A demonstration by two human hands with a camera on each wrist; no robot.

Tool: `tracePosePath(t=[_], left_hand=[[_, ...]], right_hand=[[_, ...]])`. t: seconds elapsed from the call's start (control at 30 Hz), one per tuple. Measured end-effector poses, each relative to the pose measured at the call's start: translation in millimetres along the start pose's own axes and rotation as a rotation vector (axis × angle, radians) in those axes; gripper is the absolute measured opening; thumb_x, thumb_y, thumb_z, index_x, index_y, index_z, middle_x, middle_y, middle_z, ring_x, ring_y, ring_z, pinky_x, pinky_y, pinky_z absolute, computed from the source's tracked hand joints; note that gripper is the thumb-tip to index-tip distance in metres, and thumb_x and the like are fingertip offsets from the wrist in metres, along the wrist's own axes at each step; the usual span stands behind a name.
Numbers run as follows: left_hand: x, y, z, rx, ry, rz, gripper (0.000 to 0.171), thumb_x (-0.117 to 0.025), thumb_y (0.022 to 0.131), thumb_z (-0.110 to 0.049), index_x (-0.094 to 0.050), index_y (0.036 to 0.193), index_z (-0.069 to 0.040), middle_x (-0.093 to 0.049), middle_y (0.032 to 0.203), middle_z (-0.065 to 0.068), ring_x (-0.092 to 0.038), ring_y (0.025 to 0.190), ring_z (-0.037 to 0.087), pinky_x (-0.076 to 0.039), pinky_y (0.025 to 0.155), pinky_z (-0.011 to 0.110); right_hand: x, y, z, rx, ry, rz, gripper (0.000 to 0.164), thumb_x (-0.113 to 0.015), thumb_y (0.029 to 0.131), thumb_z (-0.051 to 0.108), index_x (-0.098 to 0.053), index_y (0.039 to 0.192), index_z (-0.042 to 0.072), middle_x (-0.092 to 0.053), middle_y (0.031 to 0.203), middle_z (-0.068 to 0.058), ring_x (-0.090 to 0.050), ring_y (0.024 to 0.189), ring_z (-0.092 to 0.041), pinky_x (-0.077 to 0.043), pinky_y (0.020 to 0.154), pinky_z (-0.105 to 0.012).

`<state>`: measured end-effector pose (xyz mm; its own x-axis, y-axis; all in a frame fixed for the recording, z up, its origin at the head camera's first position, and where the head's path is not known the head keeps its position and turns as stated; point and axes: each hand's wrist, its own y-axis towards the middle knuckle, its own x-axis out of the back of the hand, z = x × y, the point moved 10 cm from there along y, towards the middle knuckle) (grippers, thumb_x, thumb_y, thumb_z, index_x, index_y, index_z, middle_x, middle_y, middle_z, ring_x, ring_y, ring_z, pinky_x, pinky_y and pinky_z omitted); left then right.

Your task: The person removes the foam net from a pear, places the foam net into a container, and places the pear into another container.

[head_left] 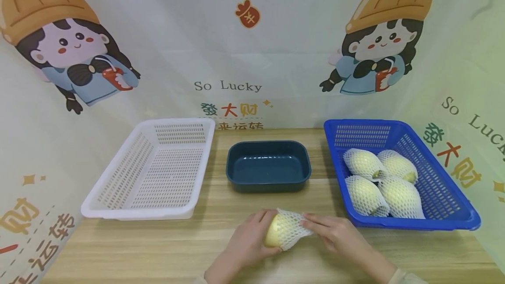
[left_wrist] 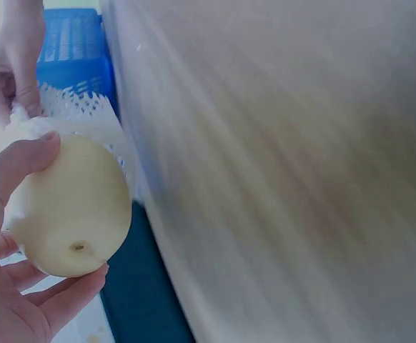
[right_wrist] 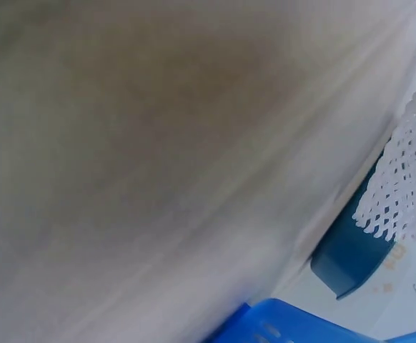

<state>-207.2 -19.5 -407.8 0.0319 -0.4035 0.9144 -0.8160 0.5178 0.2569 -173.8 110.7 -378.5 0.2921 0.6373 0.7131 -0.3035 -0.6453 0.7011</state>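
Observation:
My left hand point(head_left: 248, 238) grips a pale yellow pear point(head_left: 273, 232) above the front of the table, thumb on one side and fingers on the other. A white foam net sleeve point(head_left: 293, 227) covers the pear's right part, while its left end is bare. With thumb and fingers, my right hand point(head_left: 339, 233) pinches the sleeve's right end. In the left wrist view, the bare end of the pear point(left_wrist: 76, 214) shows a small dimple, and the net point(left_wrist: 86, 114) bunches behind it. Only part of the net point(right_wrist: 401, 175) appears in the right wrist view, at its right edge.
On the right, a blue basket point(head_left: 446, 222) holds several net-wrapped pears point(head_left: 363, 194). A dark teal tray point(head_left: 268, 187) stands behind my hands at the centre. To the left is a white slotted basket point(head_left: 134, 214). A printed cloth point(head_left: 292, 56) hangs behind the wooden table point(head_left: 158, 249).

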Motion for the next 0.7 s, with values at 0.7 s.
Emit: tracePosePath(t=[0.7], left_hand=[[148.6, -36.5, 93.1, 0.266, 0.062, -0.323, 0.077, -0.079, 0.057, -0.034, -0.045, 0.119, -0.004, -0.054, 0.104, 0.013, -0.054, 0.084, 0.027, -0.047, 0.066, 0.042]], right_hand=[[32, 79, -30, 0.007, -0.116, -0.107, 0.027, -0.045, 0.087, 0.003, -0.063, 0.107, 0.003, -0.058, 0.111, -0.014, -0.057, 0.097, -0.026, -0.050, 0.070, -0.036]])
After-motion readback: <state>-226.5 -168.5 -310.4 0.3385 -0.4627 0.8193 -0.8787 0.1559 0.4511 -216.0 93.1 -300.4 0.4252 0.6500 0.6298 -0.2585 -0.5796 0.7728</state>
